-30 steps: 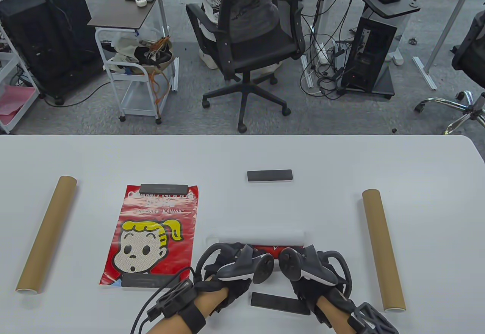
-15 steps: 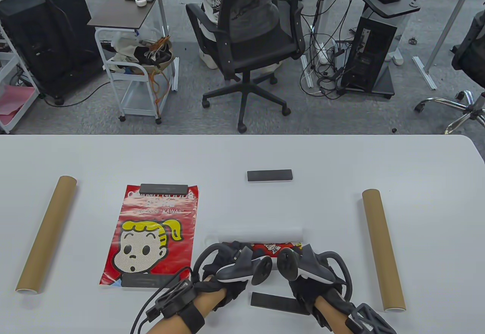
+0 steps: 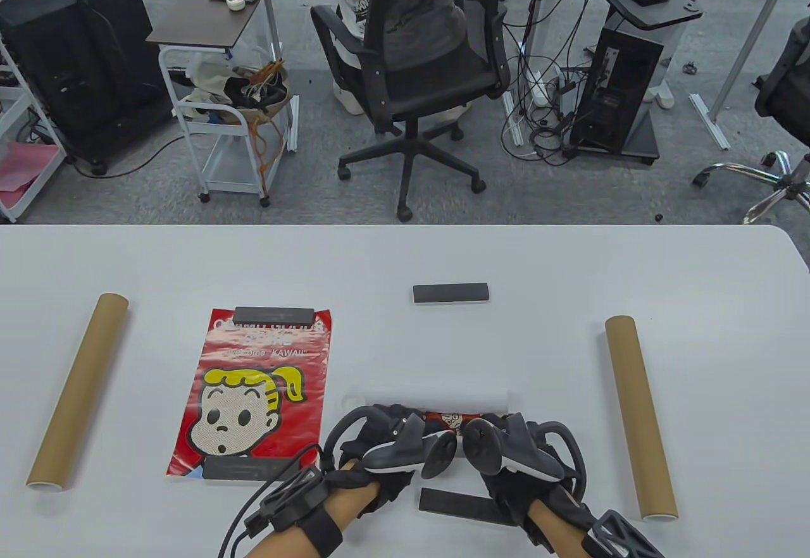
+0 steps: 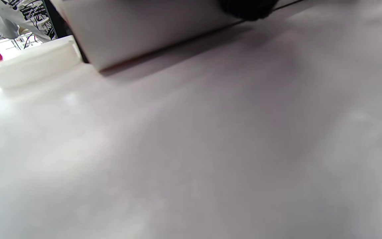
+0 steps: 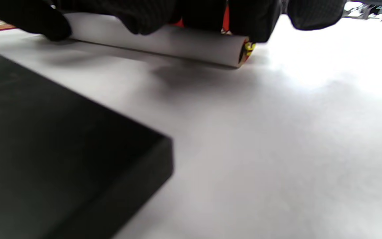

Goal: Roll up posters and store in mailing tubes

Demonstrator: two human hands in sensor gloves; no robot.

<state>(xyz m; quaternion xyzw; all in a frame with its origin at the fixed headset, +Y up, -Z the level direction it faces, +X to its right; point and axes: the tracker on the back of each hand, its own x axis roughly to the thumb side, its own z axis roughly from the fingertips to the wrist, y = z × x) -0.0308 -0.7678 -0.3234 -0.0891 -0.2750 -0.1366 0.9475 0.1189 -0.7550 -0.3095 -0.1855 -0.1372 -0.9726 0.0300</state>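
Under the curled fingers (image 5: pixel 144 20) of both gloved hands lies the half-rolled poster (image 3: pixel 436 401), white back outward, with a sliver of red print showing between the left hand (image 3: pixel 380 450) and the right hand (image 3: pixel 516 457). Both hands grip the roll from above and press it to the table (image 3: pixel 696 279).

The likeliest trouble is a loose or skewed roll. If one hand turns faster than the other, the ends would telescope into a cone too wide for the cardboard mailing tube (image 3: pixel 639 415) lying well to the right of the fingers. A slackened grip would let the springy paper uncoil. The black weight bar (image 3: pixel 468 506) just behind the wrists could catch a sleeve or glove as the hands draw back.

Compared with a second ago the hands sit slightly nearer the person and closer together, and the red strip between them has narrowed. The roll seems wound tighter — the change is small.

To the left of the fingers, the second poster (image 3: pixel 256 387) lies flat under its own weights — untouched — and another tube (image 3: pixel 79 390) rests beyond it.
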